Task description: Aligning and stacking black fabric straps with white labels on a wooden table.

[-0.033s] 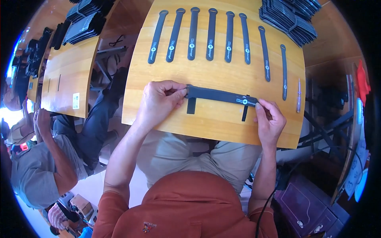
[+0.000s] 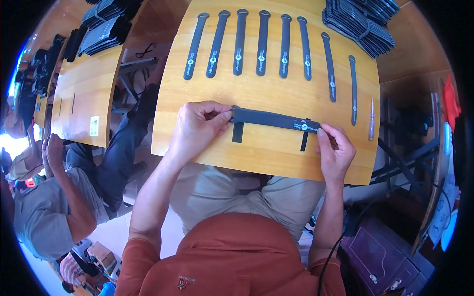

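Note:
A dark grey strap [image 2: 271, 119] with white print near one end lies stretched sideways close to the table's near edge. My left hand [image 2: 201, 123] pinches its left end between thumb and fingers. At the printed right end, my right hand [image 2: 337, 150] grips the strap with thumb and forefinger. Two black strips, a wider one [image 2: 237, 132] and a narrower one [image 2: 304, 141], stick out from beneath the strap toward me. Beyond my hands, several matching straps [image 2: 261, 44] lie apart in a row, their slotted round ends pointing away.
A slim pen-like tool [image 2: 371, 121] lies by the right edge of the wooden table [image 2: 207, 91]. Bundled dark straps [image 2: 358, 27] are stacked at the far right corner. Left of me, a co-worker [image 2: 54, 202] sits at another table [image 2: 81, 106] holding more bundles [image 2: 104, 37].

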The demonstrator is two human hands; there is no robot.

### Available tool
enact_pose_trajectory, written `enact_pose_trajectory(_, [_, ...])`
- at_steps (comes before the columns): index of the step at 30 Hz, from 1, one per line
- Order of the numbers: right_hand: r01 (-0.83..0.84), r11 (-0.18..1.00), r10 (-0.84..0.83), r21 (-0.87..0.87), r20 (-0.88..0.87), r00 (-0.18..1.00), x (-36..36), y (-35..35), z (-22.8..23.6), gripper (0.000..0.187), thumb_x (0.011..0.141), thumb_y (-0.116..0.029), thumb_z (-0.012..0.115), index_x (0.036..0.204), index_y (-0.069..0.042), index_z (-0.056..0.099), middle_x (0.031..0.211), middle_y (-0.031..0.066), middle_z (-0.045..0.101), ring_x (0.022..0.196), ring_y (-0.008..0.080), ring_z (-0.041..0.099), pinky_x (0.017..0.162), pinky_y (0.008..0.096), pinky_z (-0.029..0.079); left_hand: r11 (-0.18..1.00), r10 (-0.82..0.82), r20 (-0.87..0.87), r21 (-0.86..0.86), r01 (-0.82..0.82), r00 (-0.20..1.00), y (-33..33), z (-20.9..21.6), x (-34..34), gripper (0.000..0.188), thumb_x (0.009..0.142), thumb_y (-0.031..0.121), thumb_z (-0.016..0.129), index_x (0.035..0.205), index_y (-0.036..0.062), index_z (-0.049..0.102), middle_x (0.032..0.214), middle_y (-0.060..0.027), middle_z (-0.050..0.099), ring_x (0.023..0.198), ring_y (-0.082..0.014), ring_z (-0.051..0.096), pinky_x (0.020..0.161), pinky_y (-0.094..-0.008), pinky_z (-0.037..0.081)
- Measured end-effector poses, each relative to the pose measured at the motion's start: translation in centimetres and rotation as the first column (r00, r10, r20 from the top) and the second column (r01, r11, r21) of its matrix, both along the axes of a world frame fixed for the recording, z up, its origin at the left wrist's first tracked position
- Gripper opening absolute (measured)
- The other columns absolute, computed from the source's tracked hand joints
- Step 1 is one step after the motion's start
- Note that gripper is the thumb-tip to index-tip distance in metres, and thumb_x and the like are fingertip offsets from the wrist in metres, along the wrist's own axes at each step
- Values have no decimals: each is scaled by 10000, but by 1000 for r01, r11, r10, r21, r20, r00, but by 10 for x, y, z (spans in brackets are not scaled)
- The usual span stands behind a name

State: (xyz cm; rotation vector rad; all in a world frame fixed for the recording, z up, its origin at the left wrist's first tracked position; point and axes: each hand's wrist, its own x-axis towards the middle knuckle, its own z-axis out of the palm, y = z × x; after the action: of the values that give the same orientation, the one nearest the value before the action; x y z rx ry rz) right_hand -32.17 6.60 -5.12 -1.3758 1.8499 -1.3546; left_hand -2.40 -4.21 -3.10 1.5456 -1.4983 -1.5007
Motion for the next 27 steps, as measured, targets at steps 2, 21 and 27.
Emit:
enact_pose_trajectory(2, [3,1000,-3,7,5,1000,1,0,0,119,960,24,697,1065,65,734,880,61,680,636,76,602,544,232,456,1000,-11,8,-8,11,1000,0,-1,1,166,976,60,739,1091,-57,766,829,-67,761,699,-58,665,656,-228,545])
enact_pose_trajectory(21, [31,999,-31,20,-16,999,3,-2,0,119,948,38,700,1059,61,736,888,61,679,637,65,573,536,224,423,997,-22,12,-68,23,1000,4,-9,4,157,973,60,743,1071,-63,756,801,-81,748,704,-71,668,633,-246,538])
enact_pose_trajectory(27, [39,999,-38,26,-16,999,4,-2,0,114,952,26,704,1056,59,739,887,63,680,631,63,576,526,223,426,995,-14,29,-97,17,999,4,-6,3,151,958,45,752,1063,-63,763,806,-93,758,713,-87,692,659,-255,567])
